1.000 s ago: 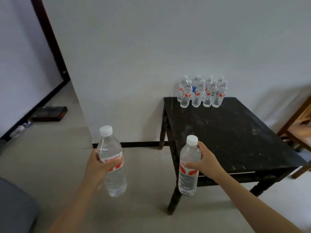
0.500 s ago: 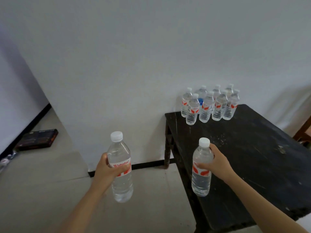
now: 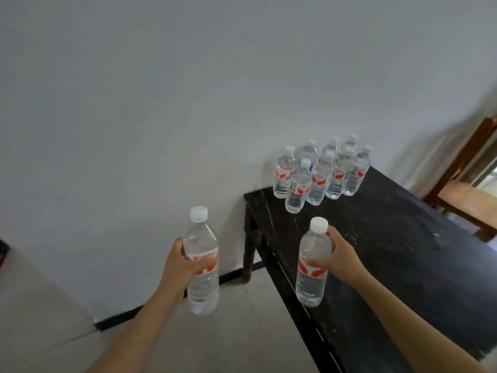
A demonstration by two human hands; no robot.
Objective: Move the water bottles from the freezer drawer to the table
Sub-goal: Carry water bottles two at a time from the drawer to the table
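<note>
I hold two clear water bottles with white caps and red labels, both upright. My left hand (image 3: 179, 267) grips one water bottle (image 3: 202, 285) around its label, out over the floor to the left of the table. My right hand (image 3: 339, 261) grips the other water bottle (image 3: 312, 281) above the near left edge of the black table (image 3: 398, 251). Several more bottles (image 3: 321, 172) stand clustered at the table's far left corner against the wall. The freezer drawer is out of view.
A white wall (image 3: 161, 117) runs behind the table, with a black skirting strip (image 3: 118, 320) at its foot. A wooden chair (image 3: 468, 189) stands beyond the table's right side. Pale tiled floor (image 3: 228, 337) lies to the left of the table.
I have come closer to the table, which now fills the right of the view. The right-hand bottle has passed from beside the table's edge to above its top. Both grips are unchanged.
</note>
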